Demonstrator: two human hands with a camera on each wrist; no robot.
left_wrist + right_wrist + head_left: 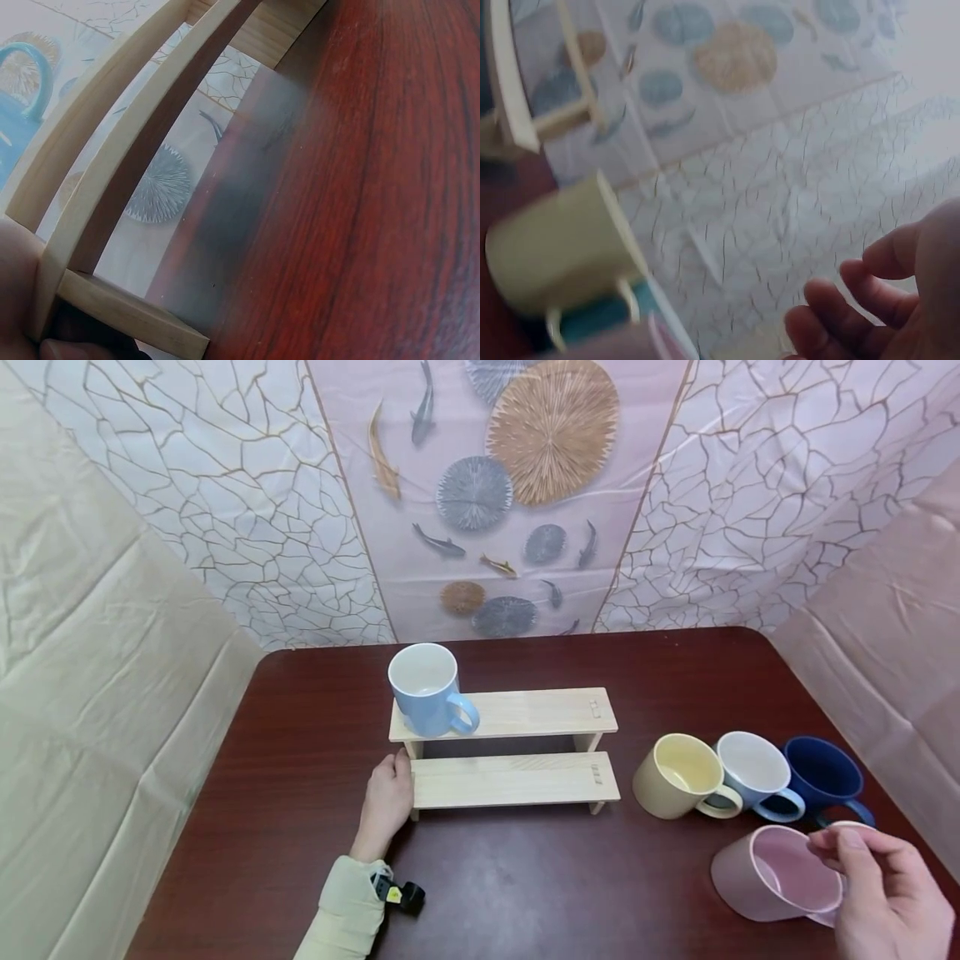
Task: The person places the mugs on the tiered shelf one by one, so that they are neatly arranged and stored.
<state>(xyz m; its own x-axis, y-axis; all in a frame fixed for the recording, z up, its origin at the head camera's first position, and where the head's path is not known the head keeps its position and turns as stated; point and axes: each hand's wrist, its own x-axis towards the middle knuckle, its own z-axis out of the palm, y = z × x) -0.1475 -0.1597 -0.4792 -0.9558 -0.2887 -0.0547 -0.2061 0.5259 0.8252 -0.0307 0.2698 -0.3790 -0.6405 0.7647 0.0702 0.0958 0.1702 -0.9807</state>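
Observation:
My left hand [386, 802] grips the left end of the lower board of a two-step wooden shelf [517, 781]; in the left wrist view, the hand shows at that board's corner. A light blue mug [427, 702] stands upright on the upper step's left end. At the right, my right hand [888, 885] is beside a pink mug [750, 885], over its handle side. The right wrist view shows loosely bent fingers [825, 296] apart from the mugs, holding nothing. Behind the right fingers, a pale rim [855, 825] is mostly hidden.
Behind the pink mug stand a yellow mug [660, 789], a light blue mug with a white inside [753, 764] and a dark blue mug [821, 777], close together. The dark red table [510, 877] meets patterned cloth at the back and plain cloth [892, 585] at the sides.

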